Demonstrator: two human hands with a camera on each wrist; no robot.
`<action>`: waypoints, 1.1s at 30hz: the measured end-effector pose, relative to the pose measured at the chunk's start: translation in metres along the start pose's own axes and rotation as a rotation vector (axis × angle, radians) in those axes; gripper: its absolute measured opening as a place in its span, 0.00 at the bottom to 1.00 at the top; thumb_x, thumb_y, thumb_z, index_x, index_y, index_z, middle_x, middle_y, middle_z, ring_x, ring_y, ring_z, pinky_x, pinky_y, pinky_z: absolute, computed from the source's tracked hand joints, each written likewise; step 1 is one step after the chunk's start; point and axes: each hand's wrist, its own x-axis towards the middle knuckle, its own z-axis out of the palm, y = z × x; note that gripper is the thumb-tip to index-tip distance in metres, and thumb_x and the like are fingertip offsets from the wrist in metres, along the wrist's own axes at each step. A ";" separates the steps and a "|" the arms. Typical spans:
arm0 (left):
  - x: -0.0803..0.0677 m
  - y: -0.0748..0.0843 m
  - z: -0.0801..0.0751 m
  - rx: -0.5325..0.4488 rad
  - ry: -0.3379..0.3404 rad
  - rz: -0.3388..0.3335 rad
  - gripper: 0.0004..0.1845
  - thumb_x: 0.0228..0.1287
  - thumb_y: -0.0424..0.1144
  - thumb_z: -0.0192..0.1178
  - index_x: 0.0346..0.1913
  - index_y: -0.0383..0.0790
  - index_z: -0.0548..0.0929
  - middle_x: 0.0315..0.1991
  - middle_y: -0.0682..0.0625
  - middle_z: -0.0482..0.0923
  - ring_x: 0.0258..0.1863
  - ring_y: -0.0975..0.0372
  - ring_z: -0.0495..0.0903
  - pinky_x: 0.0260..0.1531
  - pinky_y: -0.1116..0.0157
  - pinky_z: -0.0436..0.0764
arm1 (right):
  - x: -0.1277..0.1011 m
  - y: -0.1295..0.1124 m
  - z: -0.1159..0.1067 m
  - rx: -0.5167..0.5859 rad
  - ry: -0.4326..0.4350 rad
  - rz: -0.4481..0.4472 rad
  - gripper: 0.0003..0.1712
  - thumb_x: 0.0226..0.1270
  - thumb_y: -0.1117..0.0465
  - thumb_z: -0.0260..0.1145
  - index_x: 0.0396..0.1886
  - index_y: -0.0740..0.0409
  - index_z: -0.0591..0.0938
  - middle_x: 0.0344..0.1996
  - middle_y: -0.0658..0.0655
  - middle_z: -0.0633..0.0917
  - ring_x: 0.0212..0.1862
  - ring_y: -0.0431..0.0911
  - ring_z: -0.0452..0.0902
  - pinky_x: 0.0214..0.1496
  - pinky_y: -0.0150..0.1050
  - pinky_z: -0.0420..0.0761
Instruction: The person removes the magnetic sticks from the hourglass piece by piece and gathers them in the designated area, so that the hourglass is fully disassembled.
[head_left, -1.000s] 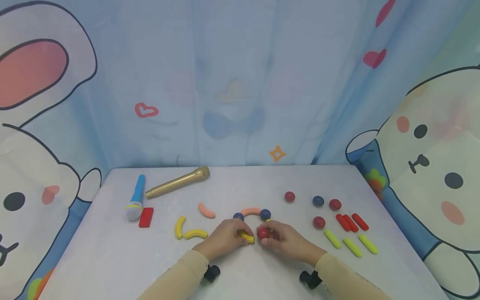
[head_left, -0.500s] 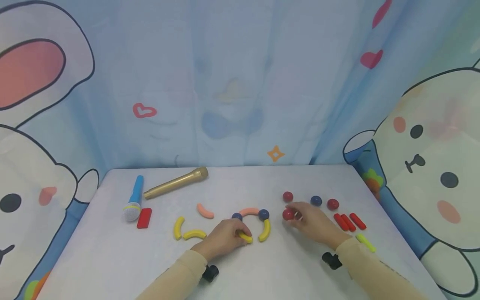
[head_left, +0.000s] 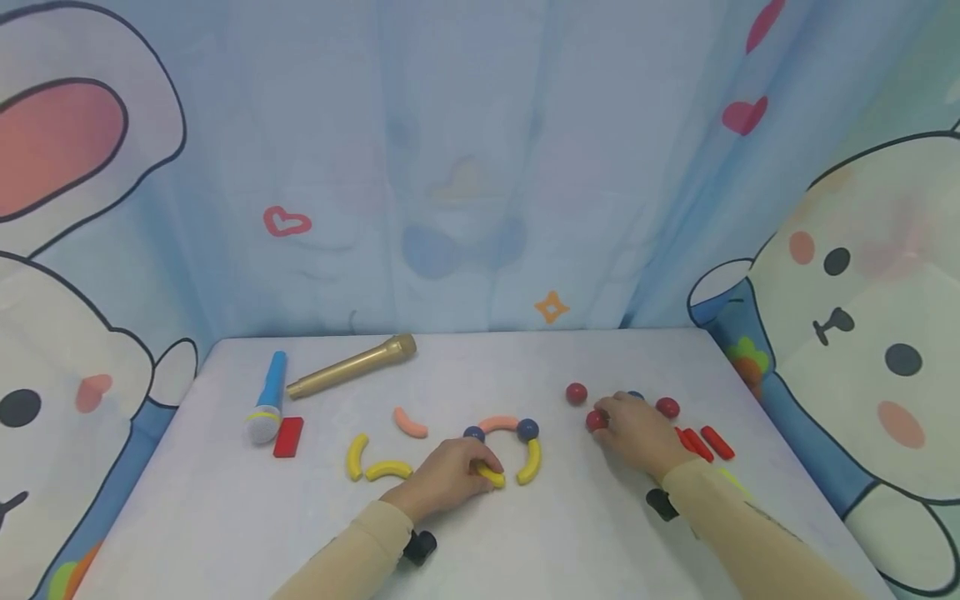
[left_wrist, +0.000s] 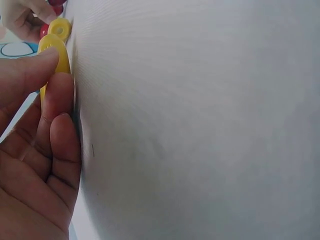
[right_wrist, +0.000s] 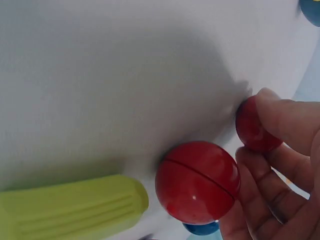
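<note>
My left hand (head_left: 447, 477) pinches a curved yellow stick (left_wrist: 54, 50) between thumb and fingers, low over the table. Its far end lies near a blue ball (head_left: 474, 432), which joins a pink curved stick (head_left: 498, 423), a second blue ball (head_left: 528, 429) and another yellow curved stick (head_left: 529, 462) in a partial ring. To the right, my right hand (head_left: 640, 433) holds a red ball (right_wrist: 254, 125) between thumb and fingers at the tabletop. Close beside those fingers in the right wrist view sits another red ball (right_wrist: 197, 182), hidden by the hand in the head view.
Right of the hand lie a red ball (head_left: 667, 407), red sticks (head_left: 717, 442) and yellow-green sticks (right_wrist: 75, 207); another red ball (head_left: 576, 393) sits behind. On the left are loose curved sticks (head_left: 388, 470), a blue toy microphone (head_left: 270, 396), a gold microphone (head_left: 352, 367) and a red block (head_left: 288, 437).
My right hand has carried the red ball from beside the ring rightward, toward the other balls. The right yellow curved stick now shows uncovered. My left hand stays in place.
</note>
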 end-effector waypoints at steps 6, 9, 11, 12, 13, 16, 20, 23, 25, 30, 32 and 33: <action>-0.001 -0.001 -0.002 -0.012 0.005 0.003 0.12 0.58 0.34 0.72 0.42 0.55 0.88 0.39 0.68 0.81 0.39 0.72 0.77 0.41 0.69 0.78 | -0.001 0.000 -0.002 -0.019 -0.002 0.012 0.36 0.58 0.53 0.77 0.63 0.62 0.77 0.55 0.65 0.80 0.58 0.62 0.74 0.55 0.61 0.77; -0.001 -0.002 -0.003 -0.019 0.007 0.007 0.14 0.57 0.33 0.72 0.43 0.54 0.88 0.40 0.68 0.81 0.40 0.72 0.77 0.42 0.68 0.78 | -0.003 -0.001 -0.003 -0.012 -0.001 0.026 0.37 0.57 0.53 0.78 0.64 0.60 0.77 0.58 0.65 0.78 0.61 0.63 0.72 0.56 0.62 0.76; -0.001 -0.003 -0.003 -0.025 0.004 0.006 0.14 0.58 0.32 0.72 0.44 0.54 0.88 0.40 0.68 0.81 0.40 0.72 0.77 0.42 0.69 0.78 | -0.005 -0.002 -0.004 -0.003 0.001 0.034 0.38 0.56 0.52 0.78 0.65 0.60 0.76 0.60 0.67 0.77 0.63 0.65 0.70 0.57 0.63 0.75; -0.001 -0.004 -0.003 -0.031 0.004 0.010 0.15 0.58 0.32 0.72 0.45 0.54 0.88 0.40 0.68 0.81 0.40 0.72 0.77 0.42 0.69 0.78 | -0.006 -0.003 -0.004 0.004 0.002 0.041 0.39 0.56 0.52 0.78 0.65 0.60 0.76 0.61 0.67 0.76 0.63 0.65 0.69 0.57 0.63 0.75; -0.001 -0.004 -0.003 -0.035 0.005 0.016 0.16 0.57 0.31 0.72 0.46 0.54 0.88 0.41 0.68 0.81 0.39 0.71 0.77 0.41 0.69 0.78 | -0.006 -0.003 -0.005 0.012 0.006 0.046 0.39 0.56 0.52 0.78 0.66 0.59 0.76 0.62 0.67 0.75 0.64 0.66 0.68 0.57 0.64 0.74; -0.001 -0.005 -0.003 -0.035 0.017 0.023 0.17 0.57 0.31 0.72 0.47 0.55 0.88 0.42 0.68 0.81 0.39 0.71 0.77 0.41 0.69 0.78 | -0.009 -0.005 -0.007 0.027 0.022 0.050 0.40 0.55 0.53 0.79 0.67 0.59 0.75 0.63 0.67 0.74 0.65 0.66 0.66 0.57 0.64 0.74; -0.003 -0.005 -0.006 -0.022 0.030 0.017 0.18 0.57 0.31 0.72 0.47 0.55 0.88 0.44 0.67 0.82 0.41 0.70 0.77 0.44 0.67 0.78 | -0.011 -0.017 -0.010 0.043 0.054 0.021 0.39 0.55 0.54 0.79 0.66 0.56 0.76 0.62 0.65 0.76 0.64 0.64 0.69 0.56 0.62 0.76; -0.005 -0.005 -0.008 -0.010 0.018 0.005 0.17 0.57 0.31 0.71 0.47 0.54 0.88 0.44 0.66 0.82 0.44 0.70 0.78 0.47 0.66 0.78 | -0.009 -0.035 -0.008 0.054 0.074 -0.059 0.35 0.57 0.55 0.78 0.64 0.54 0.78 0.60 0.62 0.77 0.59 0.60 0.74 0.55 0.57 0.79; -0.005 -0.005 -0.009 0.008 0.013 0.004 0.16 0.57 0.31 0.70 0.47 0.54 0.88 0.43 0.66 0.82 0.46 0.71 0.78 0.49 0.66 0.78 | -0.008 -0.049 -0.004 0.065 0.073 -0.121 0.33 0.58 0.55 0.77 0.64 0.51 0.78 0.59 0.59 0.78 0.54 0.54 0.79 0.52 0.52 0.82; -0.007 -0.006 -0.011 0.032 0.053 -0.017 0.10 0.60 0.40 0.70 0.44 0.55 0.88 0.41 0.67 0.82 0.41 0.70 0.78 0.46 0.64 0.77 | -0.004 -0.078 0.015 0.139 0.019 -0.198 0.28 0.63 0.56 0.74 0.63 0.45 0.79 0.59 0.52 0.78 0.44 0.45 0.80 0.46 0.42 0.84; -0.008 -0.006 -0.011 0.030 0.099 -0.038 0.07 0.61 0.42 0.70 0.42 0.56 0.88 0.40 0.66 0.82 0.39 0.69 0.77 0.44 0.63 0.77 | -0.004 -0.085 0.021 0.158 -0.001 -0.200 0.26 0.65 0.56 0.72 0.62 0.44 0.80 0.59 0.51 0.78 0.47 0.46 0.80 0.50 0.44 0.83; -0.008 -0.005 -0.011 0.019 0.129 -0.049 0.06 0.62 0.41 0.70 0.41 0.55 0.88 0.40 0.65 0.82 0.39 0.69 0.77 0.44 0.62 0.77 | -0.004 -0.087 0.023 0.167 -0.011 -0.192 0.25 0.65 0.56 0.72 0.62 0.44 0.80 0.58 0.50 0.78 0.49 0.46 0.80 0.52 0.46 0.82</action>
